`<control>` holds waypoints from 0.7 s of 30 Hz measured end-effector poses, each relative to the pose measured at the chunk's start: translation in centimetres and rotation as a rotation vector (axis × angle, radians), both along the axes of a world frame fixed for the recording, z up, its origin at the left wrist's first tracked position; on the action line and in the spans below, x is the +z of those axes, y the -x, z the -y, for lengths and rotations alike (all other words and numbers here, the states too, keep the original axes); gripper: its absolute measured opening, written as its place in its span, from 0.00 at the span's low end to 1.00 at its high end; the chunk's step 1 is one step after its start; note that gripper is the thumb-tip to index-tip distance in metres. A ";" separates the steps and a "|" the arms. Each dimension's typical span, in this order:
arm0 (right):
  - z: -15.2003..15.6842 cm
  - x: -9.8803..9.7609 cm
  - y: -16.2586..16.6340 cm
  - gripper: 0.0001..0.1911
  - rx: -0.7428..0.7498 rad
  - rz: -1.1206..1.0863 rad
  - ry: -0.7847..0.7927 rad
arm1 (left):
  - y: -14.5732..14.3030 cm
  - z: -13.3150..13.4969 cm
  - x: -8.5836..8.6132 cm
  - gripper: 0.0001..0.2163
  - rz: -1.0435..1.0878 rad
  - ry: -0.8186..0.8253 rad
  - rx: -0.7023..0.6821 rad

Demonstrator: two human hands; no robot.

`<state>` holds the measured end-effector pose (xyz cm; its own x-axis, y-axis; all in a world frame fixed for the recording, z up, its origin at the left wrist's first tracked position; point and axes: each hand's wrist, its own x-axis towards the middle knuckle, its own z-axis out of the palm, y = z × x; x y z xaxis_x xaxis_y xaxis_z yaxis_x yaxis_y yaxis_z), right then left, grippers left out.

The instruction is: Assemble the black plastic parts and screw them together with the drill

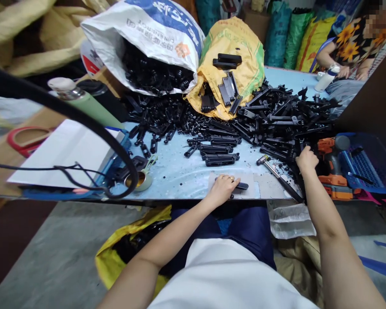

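My left hand [224, 189] is closed over a long black plastic part [242, 186] lying on a grey cardboard mat [251, 192] at the table's front edge. One end of the part sticks out to the right of my fingers. My right hand [307, 160] reaches to the right end of a heap of black plastic parts [281, 122]. Its fingers are bent together among them, and what they hold is hidden. Between my hands lies a hammer [279, 178], its handle slanting toward me. Several similar black parts [220, 150] are lined up beyond my left hand.
An orange cordless drill [333, 159] and a blue basket [369, 167] stand at the right. White [148, 47] and yellow [231, 43] sacks back the heap. At the left are a black cable [93, 122], a cup [143, 180] and a bottle [86, 101]. Another person's hands [352, 74] are far right.
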<state>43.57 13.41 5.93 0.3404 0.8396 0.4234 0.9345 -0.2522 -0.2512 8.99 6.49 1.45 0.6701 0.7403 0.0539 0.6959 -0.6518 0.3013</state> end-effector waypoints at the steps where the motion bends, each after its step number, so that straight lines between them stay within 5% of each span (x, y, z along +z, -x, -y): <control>1: 0.4 0.6 0.3 0.18 -0.029 -0.002 0.034 | 0.3 0.0 -0.1 0.20 -0.001 -0.003 0.053; 5: 3.3 2.5 5.0 0.25 0.090 -0.369 0.093 | 0.1 0.9 0.1 0.20 0.215 0.006 0.160; 7: 5.0 2.1 8.8 0.26 0.213 -0.768 0.137 | -1.0 1.4 0.6 0.26 0.468 0.041 0.142; 9: 6.6 1.1 12.1 0.25 0.338 -0.878 0.231 | -2.4 1.5 1.1 0.26 0.734 0.152 0.194; 12: 8.9 0.3 14.7 0.27 0.565 -0.620 0.355 | -3.5 1.1 1.5 0.18 0.994 0.461 0.434; 15: 10.2 1.0 14.9 0.24 0.656 -0.232 0.297 | -3.2 0.9 1.6 0.14 1.058 0.670 0.605; 18: 10.1 1.8 14.5 0.20 0.801 0.135 0.262 | -2.6 1.3 1.6 0.12 0.977 0.612 0.565; 21: 9.2 1.2 14.1 0.17 0.980 0.354 0.445 | -1.9 1.4 1.5 0.14 0.795 0.403 0.405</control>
<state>29.46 4.21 7.14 -0.6267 0.7784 -0.0371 0.7790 0.6270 -0.0046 10.91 5.08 2.97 0.2391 0.9683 0.0723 0.3418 -0.1536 0.9271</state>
